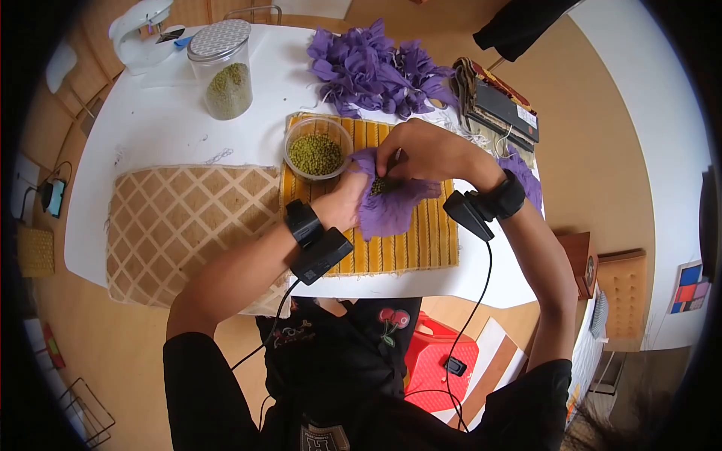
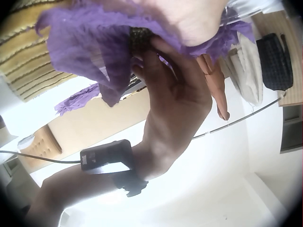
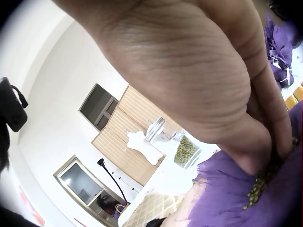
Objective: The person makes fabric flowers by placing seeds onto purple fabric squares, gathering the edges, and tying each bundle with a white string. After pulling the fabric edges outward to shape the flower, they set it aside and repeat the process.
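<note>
My left hand (image 1: 344,201) holds a frayed piece of purple cloth (image 1: 391,214) from below, over the striped mat. The cloth hides most of its fingers. Small green beans, like mung beans (image 3: 258,188), lie in a hollow of the cloth. From above, my right hand (image 1: 432,154) reaches into this hollow. Its thumb and fingertips come together among the beans, as the right wrist view shows. Beside the left hand stands a clear plastic tub (image 1: 289,154) with more green beans in it.
Under the tub lies a yellow striped mat (image 1: 421,252), with a beige lattice-patterned cloth (image 1: 188,225) to its left. A lidded jar of beans (image 1: 229,86) stands at the back. Purple fabric is heaped (image 1: 368,68) beyond the mat; folded fabrics and a dark book (image 1: 500,109) lie right.
</note>
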### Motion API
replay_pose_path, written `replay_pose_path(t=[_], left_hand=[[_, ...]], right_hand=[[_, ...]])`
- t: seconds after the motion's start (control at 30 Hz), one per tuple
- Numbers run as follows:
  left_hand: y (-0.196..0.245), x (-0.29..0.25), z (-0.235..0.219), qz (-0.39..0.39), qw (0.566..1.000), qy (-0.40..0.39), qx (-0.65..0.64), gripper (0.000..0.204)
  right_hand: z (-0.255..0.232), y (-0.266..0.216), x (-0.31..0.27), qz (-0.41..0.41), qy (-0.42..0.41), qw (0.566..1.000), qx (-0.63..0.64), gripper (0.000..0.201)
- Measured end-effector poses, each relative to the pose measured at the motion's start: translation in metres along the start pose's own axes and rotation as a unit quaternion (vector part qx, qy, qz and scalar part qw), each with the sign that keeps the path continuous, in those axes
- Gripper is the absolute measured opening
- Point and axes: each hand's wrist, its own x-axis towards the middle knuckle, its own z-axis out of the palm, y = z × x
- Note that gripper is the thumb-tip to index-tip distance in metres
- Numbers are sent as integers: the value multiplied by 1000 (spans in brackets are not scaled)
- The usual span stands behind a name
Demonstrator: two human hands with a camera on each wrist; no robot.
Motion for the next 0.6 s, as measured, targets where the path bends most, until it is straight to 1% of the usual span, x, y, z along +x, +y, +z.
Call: replay_pose_path(t=[0.07,0.13,0.2,0.27,0.3,0.37,0.43,0.47,0.5,0.53,0.57,0.6], left_hand=[[0,-2,5,5,1000,6,17,31],[-1,-6,14,18,998,46,39,27],[-1,-2,8,17,999,35,21,25],[0,-3,7,16,1000,24,4,24],[1,-5,9,9,1000,13,-15,22],[1,-11,18,1,999,2,-35,20],[0,-18,35,32,999,33,23,18],[-1,-16,34,32,999,33,23,18],[-2,-13,31,36,999,10,9,18],[-2,-11,29,40,999,-14,-4,18],[-2,-10,26,40,999,-14,-5,18],[0,-9,22,34,999,-14,5,18]], right_hand=[[-2,-3,-2,-9,-1,1000,-6,14],[-5,-5,-5,-20,-5,1000,-2,14],[-11,-12,-6,-30,-10,999,3,14],[-16,-19,-9,64,-48,996,42,14],[-17,-18,-9,64,-47,996,41,14],[-19,-15,-12,40,12,996,77,13],[-25,-20,-14,44,18,997,68,13],[-28,-22,-15,48,24,997,59,13],[-28,-19,-15,48,24,997,59,13],[-27,-14,-15,28,39,996,72,12],[-27,-12,-15,9,54,995,84,12],[-26,-12,-15,9,53,995,84,12]])
